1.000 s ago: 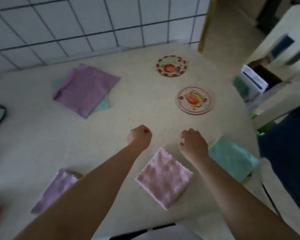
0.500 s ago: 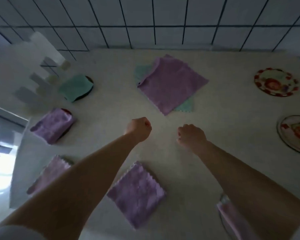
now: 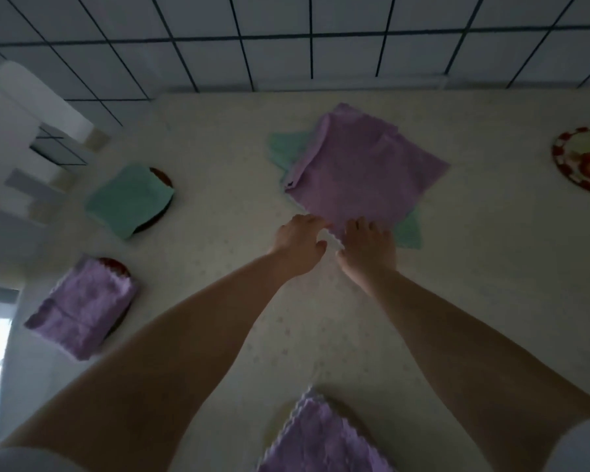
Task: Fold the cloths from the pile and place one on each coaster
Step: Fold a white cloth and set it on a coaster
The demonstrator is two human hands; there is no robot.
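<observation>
An unfolded purple cloth (image 3: pixel 365 172) lies on top of the pile at the far middle of the table, with a teal cloth (image 3: pixel 286 148) showing under it. My left hand (image 3: pixel 300 243) and my right hand (image 3: pixel 368 247) are side by side at the purple cloth's near corner, fingertips touching its edge. No firm grip on it shows. A bare patterned coaster (image 3: pixel 583 161) lies at the far right. A folded teal cloth (image 3: pixel 126 199) and a folded purple cloth (image 3: pixel 82 308) each cover a dark coaster on the left.
Another folded purple cloth (image 3: pixel 321 437) lies at the near edge between my forearms. The cream table (image 3: pixel 491 301) ends at a tiled wall (image 3: pixel 286 35) behind the pile. A white rack (image 3: pixel 31 137) stands beyond the table's left edge.
Both hands have moved forward from mid-table to the near corner of the purple cloth, and their fists have loosened. The view has moved closer to the pile.
</observation>
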